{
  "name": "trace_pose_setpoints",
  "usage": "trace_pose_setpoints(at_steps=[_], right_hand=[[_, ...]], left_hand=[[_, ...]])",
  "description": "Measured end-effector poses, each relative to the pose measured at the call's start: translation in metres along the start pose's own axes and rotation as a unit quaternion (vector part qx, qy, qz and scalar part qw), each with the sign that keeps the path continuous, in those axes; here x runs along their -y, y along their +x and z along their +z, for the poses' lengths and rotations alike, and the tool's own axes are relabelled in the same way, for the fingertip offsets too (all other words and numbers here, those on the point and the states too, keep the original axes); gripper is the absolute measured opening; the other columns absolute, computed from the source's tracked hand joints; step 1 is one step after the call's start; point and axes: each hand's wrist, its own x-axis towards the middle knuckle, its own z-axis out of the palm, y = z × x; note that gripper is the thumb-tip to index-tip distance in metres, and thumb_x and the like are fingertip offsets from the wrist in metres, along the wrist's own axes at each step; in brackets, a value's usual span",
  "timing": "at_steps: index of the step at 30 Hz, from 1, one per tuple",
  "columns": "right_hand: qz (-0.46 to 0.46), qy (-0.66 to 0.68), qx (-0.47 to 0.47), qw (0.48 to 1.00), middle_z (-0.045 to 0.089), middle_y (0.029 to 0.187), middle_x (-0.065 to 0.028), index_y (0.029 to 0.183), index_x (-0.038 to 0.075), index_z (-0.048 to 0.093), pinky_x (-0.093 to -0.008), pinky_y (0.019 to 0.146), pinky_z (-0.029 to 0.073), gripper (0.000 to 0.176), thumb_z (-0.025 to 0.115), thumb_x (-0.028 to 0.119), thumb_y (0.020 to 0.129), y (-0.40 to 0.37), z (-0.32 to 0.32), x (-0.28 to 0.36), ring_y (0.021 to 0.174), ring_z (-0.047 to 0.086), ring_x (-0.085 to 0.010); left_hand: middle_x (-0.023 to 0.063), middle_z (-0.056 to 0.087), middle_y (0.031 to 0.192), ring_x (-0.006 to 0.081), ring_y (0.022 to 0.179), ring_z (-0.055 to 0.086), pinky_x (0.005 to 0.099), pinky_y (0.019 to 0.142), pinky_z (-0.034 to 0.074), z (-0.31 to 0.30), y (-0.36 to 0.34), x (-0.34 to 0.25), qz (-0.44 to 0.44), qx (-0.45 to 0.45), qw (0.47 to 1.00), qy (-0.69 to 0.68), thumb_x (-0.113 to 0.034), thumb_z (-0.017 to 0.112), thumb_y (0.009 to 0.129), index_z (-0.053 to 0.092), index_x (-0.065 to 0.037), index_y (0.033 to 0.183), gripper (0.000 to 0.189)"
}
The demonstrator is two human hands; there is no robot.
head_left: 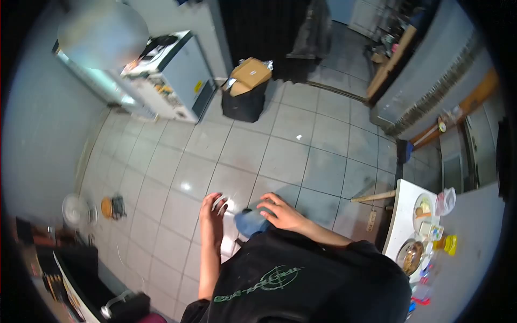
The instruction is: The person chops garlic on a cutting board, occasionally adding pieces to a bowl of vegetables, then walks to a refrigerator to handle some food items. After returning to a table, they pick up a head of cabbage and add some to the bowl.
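Observation:
Both hands are raised in front of my black shirt (301, 277), over the tiled floor (242, 145). My left hand (212, 210) has its fingers spread and slightly curled, and nothing shows in it. To its right, my right hand (280, 211) is also apart-fingered, with nothing visible in its grasp. A gap separates the two hands. Below my right hand, part of a blue item (250, 222) shows beside the shirt; what it is I cannot tell.
A white table (396, 215) at the right bears a bowl (410, 257) and a plate (424, 207). A black bag (245, 107) holding cardboard stands by a white fridge (186, 78). At the left are a fan (77, 210) and a small jar-like object (107, 208).

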Motion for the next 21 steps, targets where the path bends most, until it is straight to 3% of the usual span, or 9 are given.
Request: trace_pose_setpoints(at_steps=[3,7,10,12,17,19,21], right_hand=[[0.026,0.004,-0.073,0.997,0.05,0.119,-0.0128,0.112,0.005,0.061,-0.0408,0.092,0.048,0.02,0.061,0.016,0.095,-0.01,0.007,-0.032,0.106,0.058,-0.0324],[0.135,0.02,-0.215,0.967,0.05,0.119,-0.012,0.111,0.004,0.061,-0.0388,0.088,0.05,0.02,0.06,0.015,0.094,-0.057,-0.013,0.017,0.1,0.061,-0.03],[0.225,0.023,-0.275,0.934,0.051,0.118,-0.0121,0.115,0.005,0.06,-0.0373,0.087,0.049,0.021,0.059,0.013,0.095,-0.112,-0.029,0.032,0.104,0.059,-0.0294],[0.249,-0.004,-0.347,0.904,0.052,0.116,-0.0129,0.116,0.005,0.06,-0.037,0.087,0.049,0.022,0.059,0.011,0.095,-0.156,-0.034,0.015,0.103,0.059,-0.0297],[0.352,-0.021,-0.45,0.82,0.054,0.113,-0.0157,0.12,0.004,0.057,-0.0366,0.083,0.048,0.029,0.062,0.008,0.091,-0.251,-0.08,0.025,0.093,0.059,-0.0314],[0.345,-0.074,-0.493,0.795,0.055,0.109,-0.0153,0.121,0.005,0.056,-0.0363,0.082,0.048,0.031,0.062,0.007,0.091,-0.299,-0.103,0.016,0.092,0.059,-0.031],[0.375,-0.118,-0.556,0.732,0.056,0.105,-0.0148,0.121,0.005,0.056,-0.0369,0.081,0.049,0.033,0.063,0.006,0.089,-0.347,-0.127,0.0,0.09,0.06,-0.0294]], left_hand=[[0.0063,0.059,0.115,0.0213,0.104,0.058,0.0374,0.096,0.044,-0.004,0.028,-0.004,-0.025,-0.003,0.999,0.046,-0.03,0.053,0.099,0.058,-0.009,0.113,0.026],[0.0047,0.06,0.117,0.0232,0.109,0.055,0.0385,0.099,0.043,-0.011,0.05,0.008,-0.102,0.095,0.984,0.111,-0.031,0.061,0.095,0.059,-0.01,0.112,0.026],[0.0045,0.06,0.116,0.0234,0.111,0.055,0.0381,0.099,0.042,0.002,0.071,0.048,-0.158,0.18,0.959,0.151,-0.031,0.061,0.095,0.059,-0.011,0.112,0.027],[0.0057,0.061,0.111,0.0214,0.102,0.057,0.0358,0.093,0.045,0.022,0.084,0.083,-0.21,0.17,0.94,0.206,-0.031,0.056,0.098,0.058,-0.011,0.112,0.025],[0.0038,0.061,0.109,0.0201,0.103,0.056,0.0363,0.092,0.045,0.144,0.044,0.14,-0.254,0.328,0.879,0.234,-0.03,0.056,0.098,0.058,-0.01,0.11,0.023],[0.0027,0.062,0.108,0.0194,0.104,0.056,0.0354,0.093,0.044,0.192,0.022,0.172,-0.257,0.384,0.85,0.252,-0.03,0.056,0.098,0.058,-0.011,0.11,0.022],[0.0058,0.062,0.105,0.0176,0.094,0.059,0.0329,0.086,0.048,0.239,0.007,0.214,-0.281,0.436,0.81,0.275,-0.023,0.051,0.101,0.058,-0.008,0.107,0.018]])
